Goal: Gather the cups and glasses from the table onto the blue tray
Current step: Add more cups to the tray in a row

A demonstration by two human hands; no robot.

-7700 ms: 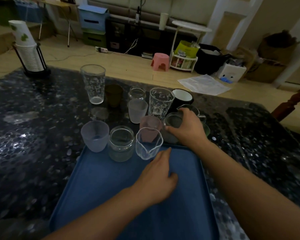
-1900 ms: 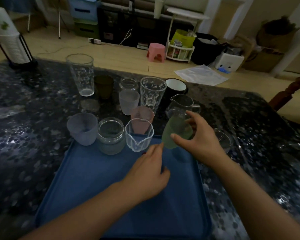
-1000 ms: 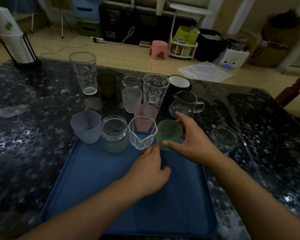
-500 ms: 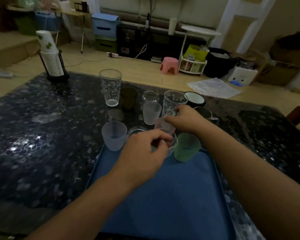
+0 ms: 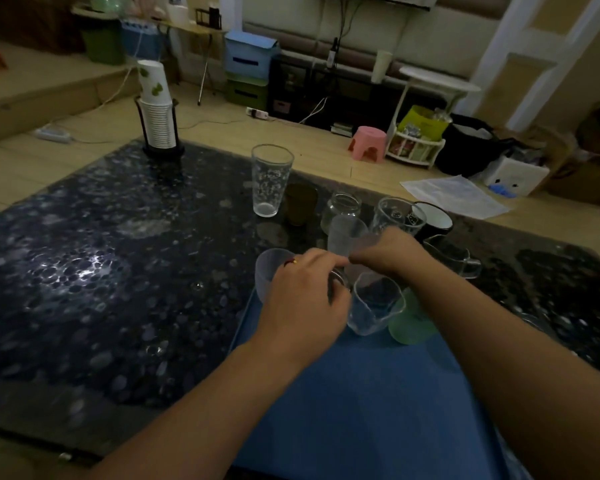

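Cups and glasses stand in a bunch on the dark worktop (image 5: 84,271), at the far end of the blue tray (image 5: 378,393). A green cup (image 5: 409,323) and a clear jug with a spout (image 5: 374,306) stand on the tray's far edge. A frosted cup (image 5: 267,271) sits just left of the left hand (image 5: 305,299). That hand curls over a glass jar (image 5: 338,280), mostly hidden under it. The right hand (image 5: 392,252) reaches over the jug, and its grip pinches a pink cup (image 5: 369,241), which looks blurry. Farther back stand a tall glass (image 5: 271,180), a dark cup (image 5: 300,204), a small jar (image 5: 342,209) and a black mug (image 5: 433,220)
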